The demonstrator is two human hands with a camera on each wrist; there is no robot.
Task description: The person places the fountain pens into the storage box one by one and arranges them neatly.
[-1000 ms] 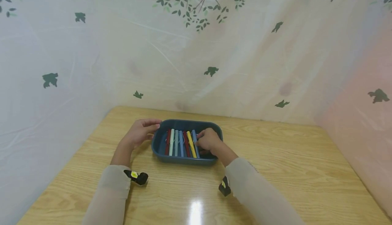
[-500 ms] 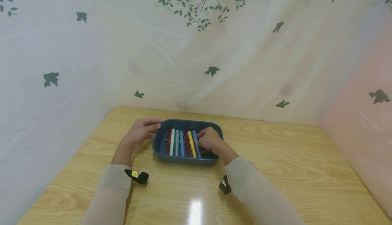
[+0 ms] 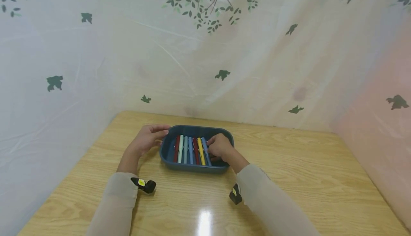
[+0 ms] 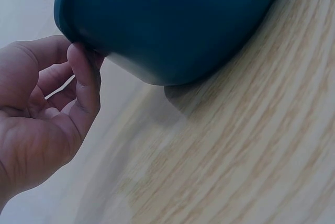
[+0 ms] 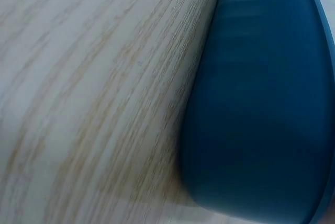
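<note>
A dark blue tray [image 3: 196, 169] lies on the table with a row of pens side by side in it. From left they include a dark red pen [image 3: 176, 150], a pale mint pen [image 3: 181, 150], and, further right, a yellow pen [image 3: 201, 150]. My right hand [image 3: 221, 147] reaches into the tray with bent fingers at the rightmost blue pen [image 3: 208, 160]; its thumb is mostly hidden. At the tray's left end, my left hand [image 3: 146, 138] touches the rim with fingertips and thumb, as the left wrist view also shows near the outer wall [image 4: 157, 30].
The wood-grain table [image 3: 289, 168] extends on both sides of the tray. A pale curtain [image 3: 179, 86] with leaf and bird prints stands behind and beside it. Black wrist cameras sit on both sleeves. In the right wrist view, the tray's wall [image 5: 256, 103] hides the right hand.
Both hands stay almost where they were. The rightmost blue pen's lower end has shifted very slightly to the right beside the right fingers.
</note>
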